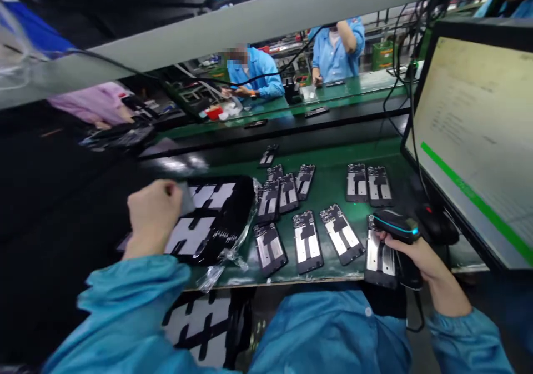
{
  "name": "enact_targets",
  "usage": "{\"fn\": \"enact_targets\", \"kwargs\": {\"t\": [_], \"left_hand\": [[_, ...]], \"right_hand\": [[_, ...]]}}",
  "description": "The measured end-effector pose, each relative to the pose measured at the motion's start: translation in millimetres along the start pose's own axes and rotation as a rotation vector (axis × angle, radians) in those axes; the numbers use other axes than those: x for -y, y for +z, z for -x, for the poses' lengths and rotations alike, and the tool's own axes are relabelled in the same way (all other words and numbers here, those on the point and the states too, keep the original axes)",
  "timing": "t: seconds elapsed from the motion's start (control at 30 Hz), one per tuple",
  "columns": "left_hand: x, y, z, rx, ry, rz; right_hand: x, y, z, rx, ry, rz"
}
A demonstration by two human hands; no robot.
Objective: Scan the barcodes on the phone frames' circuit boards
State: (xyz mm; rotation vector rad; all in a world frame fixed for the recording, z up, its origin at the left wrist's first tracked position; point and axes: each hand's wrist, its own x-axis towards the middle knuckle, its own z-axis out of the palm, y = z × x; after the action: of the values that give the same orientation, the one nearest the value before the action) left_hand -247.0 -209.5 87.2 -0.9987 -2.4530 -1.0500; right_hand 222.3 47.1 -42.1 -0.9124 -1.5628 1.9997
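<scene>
My right hand [420, 260] is wrapped round a black handheld barcode scanner [395, 227] with a lit blue strip. Under the scanner's head, at the bench's front edge, lies an opened phone [380, 265], its silver inside facing up. Over the black tray [239, 210] on the left, my left hand [152, 215] is closed with a blurred grey flat piece [187, 199] at its fingers; its kind is unclear. Several opened phones, among them one front phone [307, 240] and a tilted one [341, 234], lie face down between the hands.
A monitor [478, 129] stands at the right, with a black mouse [437, 224] beside it. Crumpled clear plastic [212, 277] hangs by the tray. Another tray [204, 327] sits below bench level. Two people in blue work across the bench, beyond a grey beam [258, 21] and hanging cables.
</scene>
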Motion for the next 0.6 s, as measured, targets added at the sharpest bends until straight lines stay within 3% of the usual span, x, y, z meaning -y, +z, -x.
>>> {"fn": "enact_targets", "kwargs": {"t": [0.03, 0.07, 0.17, 0.23, 0.27, 0.33, 0.47, 0.6], "left_hand": [[-37.0, 22.1, 8.6, -0.157, 0.056, -0.004], [-75.0, 50.4, 21.3, -0.214, 0.112, 0.055], [-172.7, 147.9, 72.3, 0.116, 0.282, 0.319], [-207.4, 198.0, 103.8, 0.265, 0.284, 0.415], [-214.1, 214.3, 115.1, 0.308, 0.259, 0.436], [-212.8, 230.8, 126.9, 0.355, 0.207, 0.451], [-200.9, 229.0, 124.6, 0.373, 0.156, 0.451], [-206.7, 228.9, 123.3, 0.407, 0.107, 0.438]], "right_hand": [[-0.6, 0.6, 1.9, 0.022, -0.007, 0.015], [-0.9, 1.2, 3.8, 0.046, -0.015, 0.025], [-0.1, 3.2, 8.9, 0.073, -0.043, 0.039], [0.5, 3.5, 11.1, 0.058, -0.047, 0.043], [0.6, 3.2, 11.8, 0.048, -0.046, 0.043], [0.4, 1.9, 12.6, 0.038, -0.047, 0.036], [-0.8, 1.0, 12.1, 0.048, -0.041, 0.018], [-1.2, -0.3, 9.4, 0.076, -0.029, 0.012]]}}
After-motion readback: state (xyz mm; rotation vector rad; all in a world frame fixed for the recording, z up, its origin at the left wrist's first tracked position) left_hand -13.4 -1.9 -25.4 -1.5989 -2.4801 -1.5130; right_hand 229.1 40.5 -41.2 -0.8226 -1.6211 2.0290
